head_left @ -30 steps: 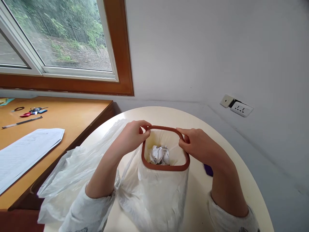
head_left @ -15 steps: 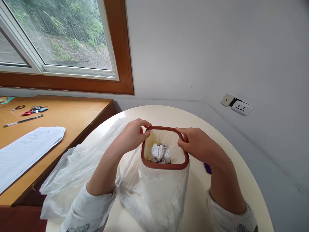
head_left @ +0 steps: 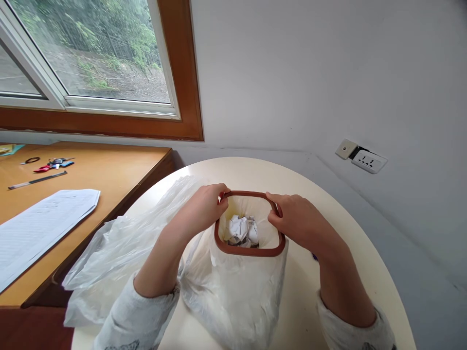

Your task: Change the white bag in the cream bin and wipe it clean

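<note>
Bin (head_left: pixel 246 296) wrapped in translucent plastic, on the pale round surface (head_left: pixel 301 296), directly in front of you. It appears to stand upright, its long axis running down from the opening.

Key relation: the brown rim (head_left: pixel 250 252) lies between your hands. Your left hand (head_left: pixel 206 206) pinches its far left corner, thumb on the inner side; your right hand (head_left: pixel 297 216) pinches the far right corner, thumb likewise inward. Both grips are narrow, and neither hand is clearly nearer. The rim's front edge lies closer to your body than either grip and has no hand on it.

Inside the opening: crumpled paper (head_left: pixel 242 230), touched by neither hand. Loose plastic (head_left: pixel 120 253) spreads beside and partly behind your left forearm; you cannot tell whether it joins the bin's wrapping.

Writing: no brand or label visible on the bin. The sheets (head_left: pixel 47 218) at left carry lines too small to read.
</note>
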The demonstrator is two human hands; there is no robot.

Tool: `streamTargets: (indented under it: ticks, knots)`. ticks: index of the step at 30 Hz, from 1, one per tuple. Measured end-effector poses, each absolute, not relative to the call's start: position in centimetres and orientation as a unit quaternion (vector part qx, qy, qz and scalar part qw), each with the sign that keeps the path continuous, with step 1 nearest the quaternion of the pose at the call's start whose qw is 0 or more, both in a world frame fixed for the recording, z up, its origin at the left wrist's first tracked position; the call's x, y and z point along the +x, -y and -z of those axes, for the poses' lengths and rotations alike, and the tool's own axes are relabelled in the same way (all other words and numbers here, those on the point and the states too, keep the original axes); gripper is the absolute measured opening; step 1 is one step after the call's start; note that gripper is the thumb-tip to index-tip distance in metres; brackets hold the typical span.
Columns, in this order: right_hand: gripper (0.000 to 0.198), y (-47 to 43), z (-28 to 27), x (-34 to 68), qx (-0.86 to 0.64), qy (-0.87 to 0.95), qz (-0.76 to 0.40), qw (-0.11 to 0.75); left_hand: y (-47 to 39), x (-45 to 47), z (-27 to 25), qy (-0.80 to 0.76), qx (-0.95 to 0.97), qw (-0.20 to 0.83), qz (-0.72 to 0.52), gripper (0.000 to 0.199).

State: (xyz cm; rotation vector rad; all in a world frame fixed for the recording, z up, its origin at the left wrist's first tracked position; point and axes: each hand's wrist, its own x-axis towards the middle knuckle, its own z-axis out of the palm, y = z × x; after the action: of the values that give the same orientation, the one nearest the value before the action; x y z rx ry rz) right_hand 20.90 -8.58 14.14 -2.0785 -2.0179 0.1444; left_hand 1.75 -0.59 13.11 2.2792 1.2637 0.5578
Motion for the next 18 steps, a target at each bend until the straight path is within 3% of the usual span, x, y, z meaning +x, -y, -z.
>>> streamTargets:
  ticks: [7, 18]
  knots:
    - [0.045, 8.6, -13.4, 20.3, -0.735, 0.676, 0.000, 0.057, 1.4, 2.3, -12.7, -0.477, 0.838, 0.167, -0.207, 0.026]
    - [0.041, 8.7, -12.5, 20.1, -0.718, 0.688, 0.082, 0.060, 1.9, 2.8, -12.5, -0.480, 0.858, 0.061, -0.173, 0.035]
